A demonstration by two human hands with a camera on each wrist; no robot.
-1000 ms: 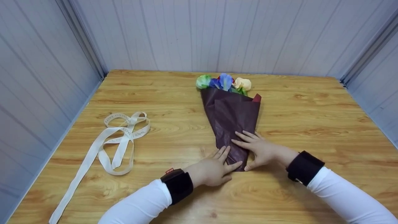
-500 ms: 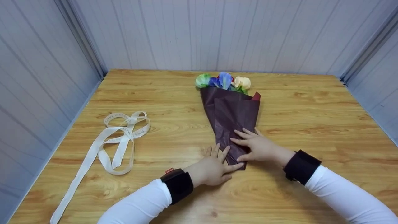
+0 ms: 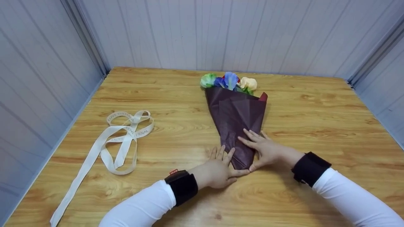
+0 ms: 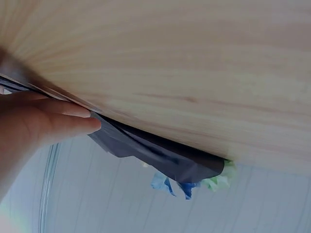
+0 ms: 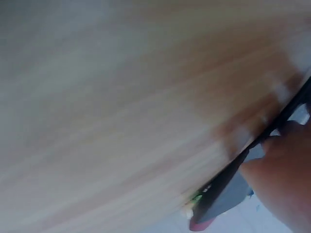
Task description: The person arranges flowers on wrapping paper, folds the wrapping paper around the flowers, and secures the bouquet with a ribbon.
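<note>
A bouquet lies on the table, wrapped in dark maroon wrapping paper [image 3: 235,113] that narrows toward the person. Green, blue and cream flowers [image 3: 231,80] stick out at its far end, with a bit of red behind them. On the paper's lower left edge, my left hand [image 3: 219,171] rests with fingers spread, its thumb along the bottom end. My right hand [image 3: 265,151] lies over the lower right side, fingers extended on the paper and thumb at the bottom corner. In the left wrist view, straight fingers [image 4: 73,124] touch the paper. The right wrist view is blurred.
A loosely looped white ribbon [image 3: 94,151] with printed letters lies on the left of the wooden table [image 3: 315,126], one tail reaching the near edge of view. Pale panel walls [image 3: 208,34] stand behind and at both sides.
My right thumb moves onto the paper, then back out to the bottom right corner, close to the left thumb. The paper's bottom end now looks more rounded. My left hand stays nearly still.
</note>
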